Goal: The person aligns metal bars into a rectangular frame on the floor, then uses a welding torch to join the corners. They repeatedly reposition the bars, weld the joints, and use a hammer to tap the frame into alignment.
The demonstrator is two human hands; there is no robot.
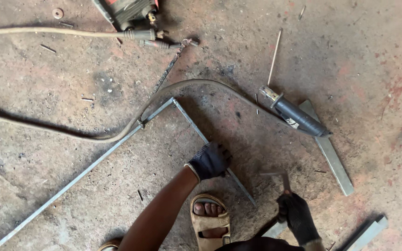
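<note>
Head view, left hand (pixel 210 160) on steel bar (pixel 210 144)

Down on the floor I count two gloved hands, the left hand (pixel 211 160) and the right hand (pixel 296 214), one thin angled metal frame (pixel 117 144), one electrode holder (pixel 296 115), one welding machine (pixel 129 11), two loose flat bars (pixel 333 160), one small square (pixel 282 179), one washer (pixel 57 13) and one sandalled foot (pixel 209 221).

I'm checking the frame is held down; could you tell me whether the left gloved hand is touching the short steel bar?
Touching: the head view shows the left hand pressed flat on the short steel bar, with no gap.
</note>
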